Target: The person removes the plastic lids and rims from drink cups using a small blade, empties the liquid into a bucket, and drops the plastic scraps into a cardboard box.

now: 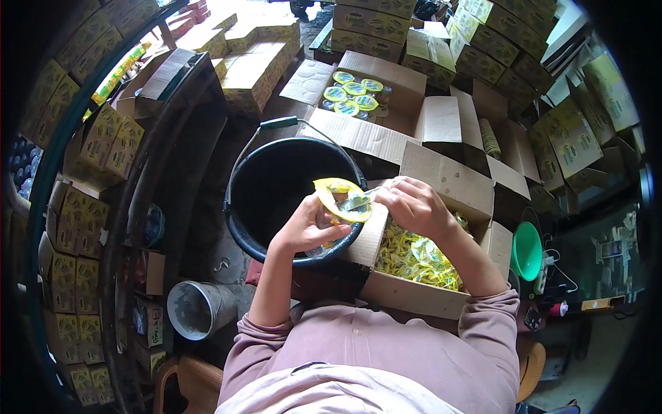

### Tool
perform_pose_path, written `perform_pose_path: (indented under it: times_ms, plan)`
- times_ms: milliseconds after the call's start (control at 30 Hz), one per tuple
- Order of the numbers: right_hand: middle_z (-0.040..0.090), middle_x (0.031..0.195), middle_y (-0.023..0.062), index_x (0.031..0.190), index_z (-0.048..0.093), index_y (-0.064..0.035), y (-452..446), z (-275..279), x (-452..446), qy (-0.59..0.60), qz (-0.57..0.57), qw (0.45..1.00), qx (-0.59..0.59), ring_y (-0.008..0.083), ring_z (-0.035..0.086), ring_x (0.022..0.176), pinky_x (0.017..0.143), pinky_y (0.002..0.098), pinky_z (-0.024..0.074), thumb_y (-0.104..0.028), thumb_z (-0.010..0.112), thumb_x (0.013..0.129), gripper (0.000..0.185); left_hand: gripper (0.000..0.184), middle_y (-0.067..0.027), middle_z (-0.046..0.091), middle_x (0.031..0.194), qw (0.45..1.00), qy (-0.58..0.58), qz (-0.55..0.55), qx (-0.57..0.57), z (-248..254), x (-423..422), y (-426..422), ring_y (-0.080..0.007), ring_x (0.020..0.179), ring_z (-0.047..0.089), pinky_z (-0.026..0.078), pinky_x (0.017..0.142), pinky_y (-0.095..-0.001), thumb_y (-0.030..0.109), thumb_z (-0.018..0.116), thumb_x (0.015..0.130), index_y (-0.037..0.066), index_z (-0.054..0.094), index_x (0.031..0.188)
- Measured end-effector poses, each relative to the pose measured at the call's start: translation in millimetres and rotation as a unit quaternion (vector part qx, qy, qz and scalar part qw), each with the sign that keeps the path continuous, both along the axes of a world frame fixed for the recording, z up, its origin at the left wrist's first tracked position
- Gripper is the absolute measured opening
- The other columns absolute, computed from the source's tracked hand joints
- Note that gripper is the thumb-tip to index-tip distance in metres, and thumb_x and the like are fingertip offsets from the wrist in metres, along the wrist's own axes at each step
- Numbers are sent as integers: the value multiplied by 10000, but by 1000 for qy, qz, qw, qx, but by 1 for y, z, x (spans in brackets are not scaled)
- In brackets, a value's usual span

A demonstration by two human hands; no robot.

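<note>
My left hand is closed round a clear plastic cup with a yellow-rimmed film lid, above the bucket's near right edge. The lid is partly lifted and curled away from the cup. At its right side my right hand is closed in a pinch on a thin grey blade-like piece that reaches under the lid. My fingers hide part of it. Below is a black bucket with a raised wire handle. To the right, an open carton holds a heap of yellow peeled lids.
Another open carton ahead holds several lidded cups. A stack of cups lies in the carton beside it. A grey pail stands at left, a green basin at right. Stacked printed cartons surround the workplace.
</note>
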State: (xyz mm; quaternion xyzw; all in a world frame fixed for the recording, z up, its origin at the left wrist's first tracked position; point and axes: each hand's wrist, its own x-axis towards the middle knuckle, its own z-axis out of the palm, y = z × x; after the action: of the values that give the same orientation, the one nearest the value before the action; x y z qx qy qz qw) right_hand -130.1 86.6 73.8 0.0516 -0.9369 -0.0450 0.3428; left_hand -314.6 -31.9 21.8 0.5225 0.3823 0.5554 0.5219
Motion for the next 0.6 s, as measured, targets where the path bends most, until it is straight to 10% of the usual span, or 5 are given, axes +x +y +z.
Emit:
perform_pose_path:
  times_ms: [600]
  plan:
    - [528, 622, 49, 1066, 496, -18, 0, -18, -5, 16, -31, 997, -66, 182, 559, 601, 555, 299, 474, -4, 562, 704, 369, 468, -49, 563, 892, 993, -89, -78, -27, -16, 1, 7, -105, 786, 554, 452, 735, -254, 127, 654, 716, -6, 438, 1110]
